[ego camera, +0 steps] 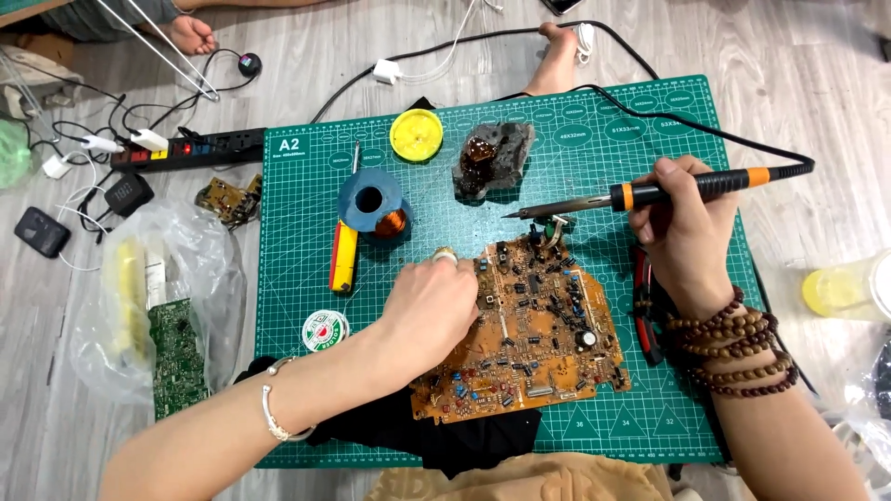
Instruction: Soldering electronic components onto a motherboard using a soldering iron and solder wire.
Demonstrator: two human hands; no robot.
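Two bare hands work over a brown circuit board (529,325) lying on a green cutting mat (650,408) on the floor; the left hand (432,306) rests curled on the board's left edge, fingers together, pressing it down; the right hand (682,227) is clamped around a black-and-orange soldering iron (650,193), its tip hovering just above the board's upper edge; a cable runs from the iron off the mat; beside the board lie a blue wire spool (373,204), a yellow round tin (416,134), a solder reel (326,329) and a dark lump of rosin (492,158); a power strip (190,148) sits off the mat's left corner.
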